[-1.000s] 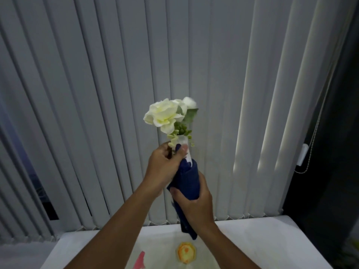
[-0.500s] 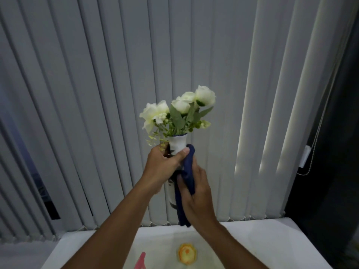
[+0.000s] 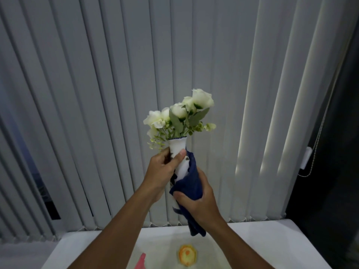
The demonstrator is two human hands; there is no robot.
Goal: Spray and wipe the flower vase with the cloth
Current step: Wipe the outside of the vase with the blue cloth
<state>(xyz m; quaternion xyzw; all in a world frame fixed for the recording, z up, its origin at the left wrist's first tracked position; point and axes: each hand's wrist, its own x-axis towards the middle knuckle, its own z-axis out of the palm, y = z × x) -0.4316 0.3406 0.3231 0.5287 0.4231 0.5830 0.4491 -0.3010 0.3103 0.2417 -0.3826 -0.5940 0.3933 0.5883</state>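
Lying nearest, at the bottom edge, on the white table: a pink tip of something, cut off by the frame and too little shown to identify, and just right of it a round yellow-orange mark or object, blurred. Rising from the bottom of the view, two bare forearms, crossing upward toward the middle. Holding up above the table, well clear of its surface, the flower vase, white with small dark markings and a thin dark rim at the mouth, tilting slightly left at the base. Gripping the vase's neck, the left hand, fingers curling round the far side and thumb pressing across the front just below the flared mouth. Clasping the lower body of the vase through the cloth, the right hand, fingers and thumb closing around the dark blue fabric, bunching it against the vase. Reaching up along the vase's right side to near the left thumb, one fold of the cloth; hanging down below the right wrist, a loose tail of it. Spilling out of the vase mouth, white flowers with green leaves and small sprigs. Hanging behind everything, pale vertical blinds, glowing brighter at the right, with a cord and white fitting beside a dark strip at the far right.
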